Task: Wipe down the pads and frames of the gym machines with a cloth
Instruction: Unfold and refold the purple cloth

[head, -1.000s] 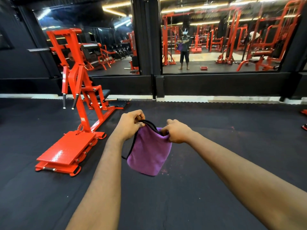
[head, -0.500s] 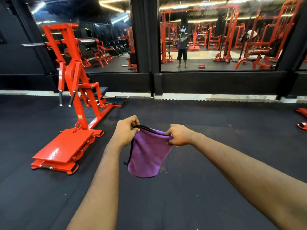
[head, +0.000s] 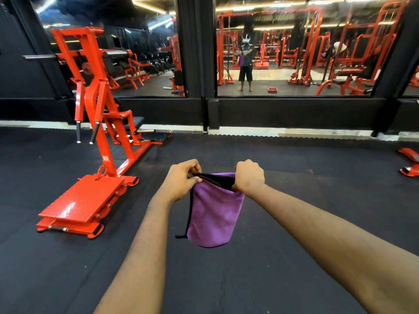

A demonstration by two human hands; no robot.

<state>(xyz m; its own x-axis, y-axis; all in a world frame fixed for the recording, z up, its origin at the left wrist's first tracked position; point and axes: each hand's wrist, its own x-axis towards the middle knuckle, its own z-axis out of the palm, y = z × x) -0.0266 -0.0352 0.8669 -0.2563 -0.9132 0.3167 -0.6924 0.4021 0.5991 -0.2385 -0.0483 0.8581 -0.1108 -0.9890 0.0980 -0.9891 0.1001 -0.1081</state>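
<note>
A black rubber floor is seen filling the lower view, and it is bounded at the far side by a mirrored wall, where rows of red frames are reflected but can hardly be told apart. On the left, a red gym machine is planted on the floor, its flat footplate nearest the camera; its dark pad is largely hidden behind the upright frame, and the top is crowded by the reflections behind it. At the right edge, another red machine base is cut off by the frame. In the mirror, a reflected person is caught small and blurred, with something purple held in front. Centre view, a purple cloth with black edging is held up in the air, well apart from the machine and to its right, with its lower end hanging free. Its top edge is pinched at one corner by the left hand and gripped at the other by the right hand, whose fingertips are hidden behind the fabric.
</note>
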